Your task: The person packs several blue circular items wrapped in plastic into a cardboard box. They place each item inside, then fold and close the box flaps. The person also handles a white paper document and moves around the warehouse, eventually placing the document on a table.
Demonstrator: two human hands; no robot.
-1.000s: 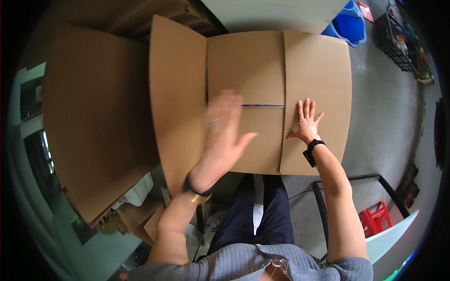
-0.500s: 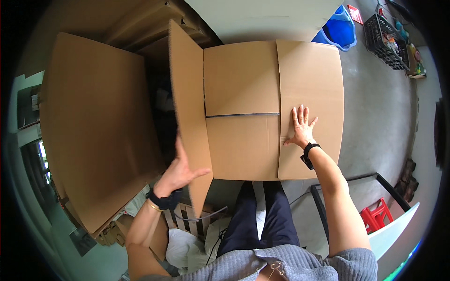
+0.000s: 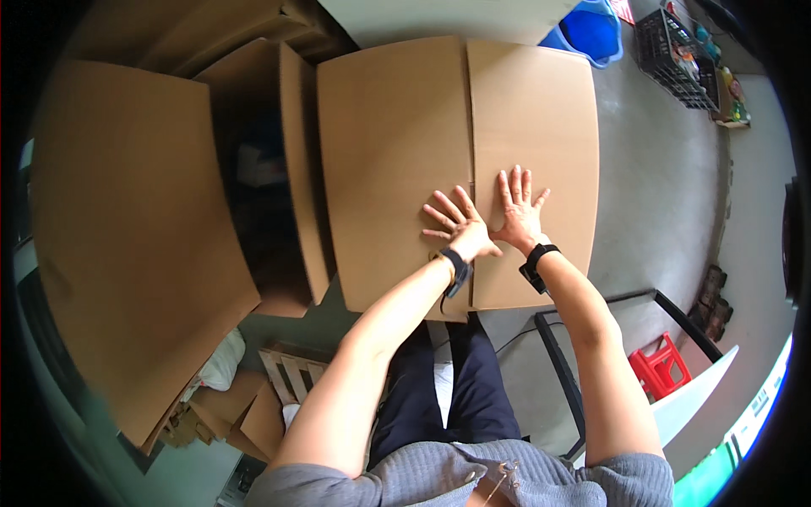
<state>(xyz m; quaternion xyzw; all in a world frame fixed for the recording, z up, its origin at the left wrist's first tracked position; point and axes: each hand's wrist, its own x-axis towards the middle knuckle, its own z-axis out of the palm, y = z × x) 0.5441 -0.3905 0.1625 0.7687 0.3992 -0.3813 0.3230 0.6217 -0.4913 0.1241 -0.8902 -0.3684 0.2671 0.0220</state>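
Observation:
A large brown cardboard box [image 3: 397, 110] stands in front of me, its two long top flaps folded flat and meeting at a seam. With fingers spread, my left hand [image 3: 460, 226] presses on the left flap beside the seam. My right hand [image 3: 519, 211] lies with fingers apart on the right flap [image 3: 536, 101], just across the seam. Both palms face down and neither hand grips anything. I wear a dark band on each wrist.
Left of the box stands another, open carton [image 3: 300, 169] with a dark inside and a big raised flap [image 3: 135, 220]. A blue bucket [image 3: 591, 34], a black crate [image 3: 672, 59], a red stool [image 3: 659, 367] and a black frame [image 3: 562, 380] stand at the right.
The left flap has come down from upright onto the box top, covering the inner flaps. My left hand has moved right with it, close to my right hand, which still rests on the right flap.

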